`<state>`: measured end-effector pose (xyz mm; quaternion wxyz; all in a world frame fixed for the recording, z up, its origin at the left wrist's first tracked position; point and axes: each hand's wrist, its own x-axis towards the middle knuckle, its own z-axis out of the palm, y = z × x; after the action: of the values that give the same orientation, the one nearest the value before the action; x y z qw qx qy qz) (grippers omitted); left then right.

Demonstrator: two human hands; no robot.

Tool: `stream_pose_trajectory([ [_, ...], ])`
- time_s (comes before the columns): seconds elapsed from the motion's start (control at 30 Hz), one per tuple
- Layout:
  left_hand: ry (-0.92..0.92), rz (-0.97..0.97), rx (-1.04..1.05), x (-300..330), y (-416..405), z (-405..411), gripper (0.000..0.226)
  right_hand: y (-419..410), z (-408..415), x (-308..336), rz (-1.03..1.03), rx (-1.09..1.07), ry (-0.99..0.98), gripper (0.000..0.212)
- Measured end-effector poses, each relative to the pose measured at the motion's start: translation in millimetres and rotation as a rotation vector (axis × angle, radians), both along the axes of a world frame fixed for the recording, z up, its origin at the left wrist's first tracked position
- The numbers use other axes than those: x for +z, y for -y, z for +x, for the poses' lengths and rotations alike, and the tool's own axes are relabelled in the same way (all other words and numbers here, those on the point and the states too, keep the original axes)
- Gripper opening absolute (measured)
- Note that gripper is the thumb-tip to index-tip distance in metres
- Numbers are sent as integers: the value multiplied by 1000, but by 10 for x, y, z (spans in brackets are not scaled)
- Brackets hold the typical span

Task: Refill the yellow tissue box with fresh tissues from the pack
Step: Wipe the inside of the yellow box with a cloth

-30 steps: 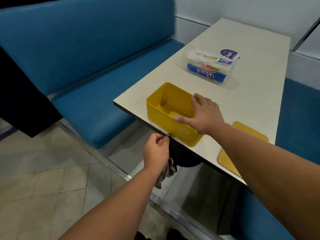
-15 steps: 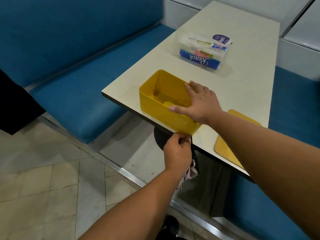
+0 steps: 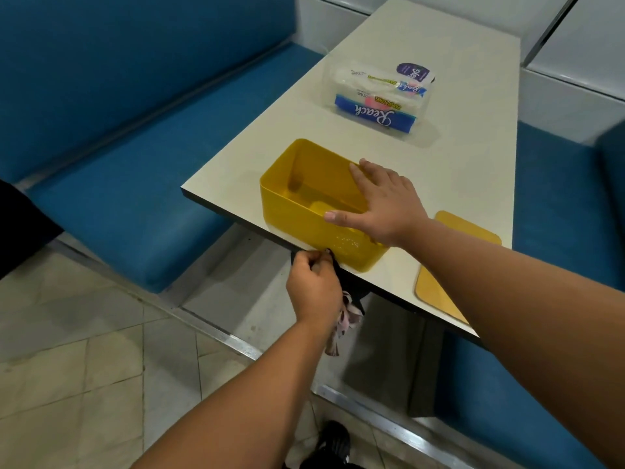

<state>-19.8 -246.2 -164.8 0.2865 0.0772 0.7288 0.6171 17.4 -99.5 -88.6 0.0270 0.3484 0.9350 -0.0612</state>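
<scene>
The yellow tissue box (image 3: 301, 201) sits upright at the near edge of my table, its lid off and its top open; the interior shows only bare yellow floor; its walls are rounded at the corners. The yellow lid (image 3: 453, 265) lies flat just to its right, apart from it. The tissue pack (image 3: 378, 96) lies farther along the table, well apart from the box; clear wrap, white tissues inside, a blue band reading "Reach".

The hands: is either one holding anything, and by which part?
The left hand grips a dark cloth by its upper end, at the table edge. The right hand rests flat on the yellow box rim.
</scene>
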Motion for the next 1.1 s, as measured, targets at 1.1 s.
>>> stream_pose_trajectory([
  [1.1, -189, 110, -129, 162, 58, -167, 11, 18, 1, -2, 3, 1, -4, 112],
])
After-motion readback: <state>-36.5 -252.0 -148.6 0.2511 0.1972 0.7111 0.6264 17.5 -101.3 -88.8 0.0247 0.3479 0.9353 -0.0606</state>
